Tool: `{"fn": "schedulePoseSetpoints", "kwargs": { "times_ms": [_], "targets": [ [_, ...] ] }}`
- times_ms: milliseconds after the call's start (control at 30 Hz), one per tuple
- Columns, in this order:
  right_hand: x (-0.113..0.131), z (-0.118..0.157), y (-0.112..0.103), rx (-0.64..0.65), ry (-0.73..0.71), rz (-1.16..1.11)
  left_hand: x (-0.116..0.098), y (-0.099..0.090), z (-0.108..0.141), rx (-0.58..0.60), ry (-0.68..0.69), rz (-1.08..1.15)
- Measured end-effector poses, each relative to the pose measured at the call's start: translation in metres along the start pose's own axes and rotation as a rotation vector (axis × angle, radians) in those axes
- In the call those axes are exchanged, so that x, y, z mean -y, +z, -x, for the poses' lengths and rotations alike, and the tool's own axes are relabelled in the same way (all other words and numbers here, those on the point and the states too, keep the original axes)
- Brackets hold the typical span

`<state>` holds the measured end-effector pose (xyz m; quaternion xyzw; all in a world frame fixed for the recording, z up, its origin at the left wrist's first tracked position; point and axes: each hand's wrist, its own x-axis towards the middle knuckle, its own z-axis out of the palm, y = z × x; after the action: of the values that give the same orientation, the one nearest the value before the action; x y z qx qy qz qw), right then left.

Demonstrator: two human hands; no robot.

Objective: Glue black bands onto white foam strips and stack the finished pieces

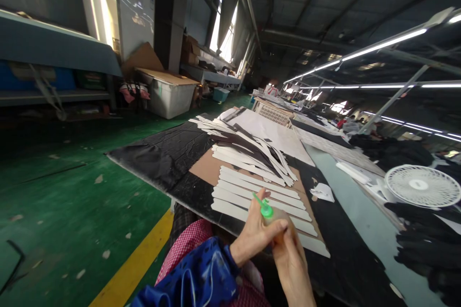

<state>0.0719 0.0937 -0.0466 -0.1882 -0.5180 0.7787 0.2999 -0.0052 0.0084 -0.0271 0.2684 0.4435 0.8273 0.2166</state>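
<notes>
Both hands are around a small translucent bottle [277,216] with a green nozzle cap [265,209], tilted up and to the left. My left hand [257,230] wraps its near side, thumb across the bottle. My right hand [291,249] grips it from the right and below. Beyond and beneath the hands, white strips [248,191] lie side by side on a brown board [202,169]. Farther back is a loose pile of white and dark strips [248,148]. Parts of the bottle are hidden by the fingers.
The board rests on a black-covered table [151,158]. A small white piece [323,192] lies right of it. A white fan [419,184] and dark fabric [428,244] are at the right. A grey bin [171,98] stands on the green floor at the left.
</notes>
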Motion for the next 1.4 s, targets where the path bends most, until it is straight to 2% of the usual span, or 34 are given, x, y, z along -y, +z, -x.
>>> {"fn": "schedulePoseSetpoints", "kwargs": {
  "times_ms": [100, 267, 333, 400, 467, 533, 600, 633, 700, 800, 967, 1067, 1200, 1300, 1400],
  "targets": [
    [-0.005, -0.002, 0.003, -0.056, -0.123, -0.023, 0.000, 0.006, 0.006, 0.005, -0.001, 0.101],
    [-0.017, -0.004, -0.001, 0.024, -0.027, -0.039, -0.003, 0.014, 0.011, 0.027, 0.064, 0.143],
    [-0.016, -0.005, -0.003, 0.054, -0.008, 0.008, -0.004, 0.011, 0.010, 0.038, 0.078, 0.105],
    [-0.010, -0.007, -0.003, 0.041, -0.024, 0.038, -0.004, 0.001, 0.007, 0.080, 0.123, -0.021],
    [0.002, -0.009, -0.004, -0.007, -0.077, 0.022, -0.005, -0.020, 0.002, 0.126, 0.197, -0.222],
    [0.016, -0.013, -0.006, -0.055, -0.128, -0.017, -0.007, -0.052, -0.005, 0.124, 0.244, -0.463],
    [0.027, -0.017, -0.009, -0.086, -0.137, -0.041, -0.008, -0.089, -0.013, 0.103, 0.228, -0.801],
    [0.030, -0.020, -0.010, -0.098, -0.123, -0.047, -0.008, -0.107, -0.016, 0.055, 0.210, -0.989],
    [0.031, -0.023, -0.010, -0.115, -0.083, -0.060, -0.009, -0.137, -0.020, 0.060, 0.169, -1.290],
    [0.025, -0.025, -0.007, -0.089, -0.017, -0.053, -0.012, -0.159, -0.019, 0.119, 0.176, -1.496],
    [0.012, -0.024, 0.007, 0.064, -0.002, 0.018, -0.014, -0.162, -0.007, 0.152, 0.214, -1.489],
    [0.005, -0.028, 0.011, 0.074, -0.008, 0.011, -0.014, -0.166, -0.006, 0.132, 0.205, -1.380],
    [-0.008, -0.039, 0.005, 0.113, 0.042, 0.022, -0.017, -0.175, -0.011, 0.068, 0.196, -1.217],
    [-0.017, -0.045, 0.004, 0.164, 0.092, 0.019, -0.020, -0.178, -0.014, 0.067, 0.203, -1.241],
    [-0.024, -0.045, 0.014, 0.119, 0.096, 0.002, -0.020, -0.179, -0.016, 0.135, 0.166, -1.333]
  ]
}}
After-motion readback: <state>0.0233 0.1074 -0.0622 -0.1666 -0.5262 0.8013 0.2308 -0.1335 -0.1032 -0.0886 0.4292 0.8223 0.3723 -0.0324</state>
